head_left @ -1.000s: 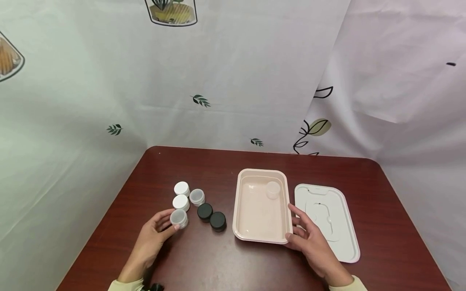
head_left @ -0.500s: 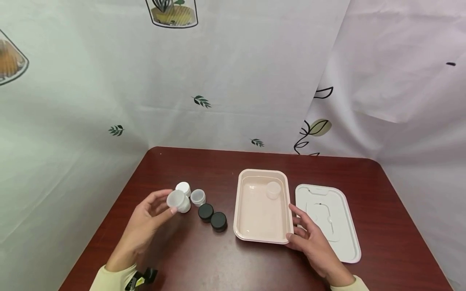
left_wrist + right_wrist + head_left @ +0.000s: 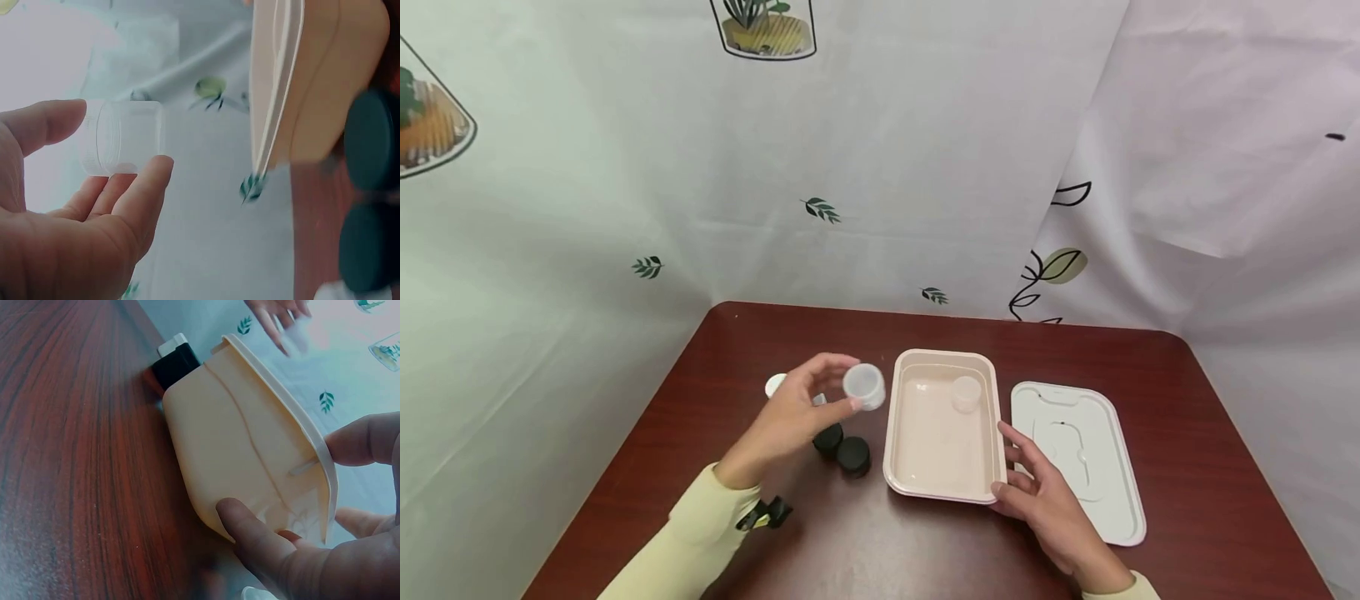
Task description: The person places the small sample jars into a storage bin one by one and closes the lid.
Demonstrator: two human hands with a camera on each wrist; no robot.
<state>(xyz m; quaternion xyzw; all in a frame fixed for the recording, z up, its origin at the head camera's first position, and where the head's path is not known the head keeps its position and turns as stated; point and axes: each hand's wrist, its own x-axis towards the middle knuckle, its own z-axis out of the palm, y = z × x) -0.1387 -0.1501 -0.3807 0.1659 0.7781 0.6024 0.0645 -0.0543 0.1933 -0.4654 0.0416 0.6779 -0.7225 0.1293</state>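
My left hand [image 3: 790, 417] pinches a small clear jar [image 3: 865, 386] with a translucent top between thumb and fingers. It is raised off the table, just left of a beige plastic box [image 3: 925, 462] without its lid. The left wrist view shows the jar [image 3: 134, 134] lying sideways across the picture, thumb at one end. Inside the box, near its far right corner, sits another clear jar [image 3: 966, 393]. My right hand [image 3: 1048, 508] grips the box at its right side and near corner; in the right wrist view its digits touch the rim and outer wall.
Two black-lidded jars [image 3: 853, 456] stand left of the box. Behind my left hand a white-lidded jar [image 3: 775, 383] and a clear jar [image 3: 819, 400] show only in part. The white box lid [image 3: 1112, 467] lies flat to the right on the dark red table [image 3: 880, 550].
My left hand has lifted the clear jar from the cluster at the left and carried it right, towards the box. The right hand has stayed on the box.
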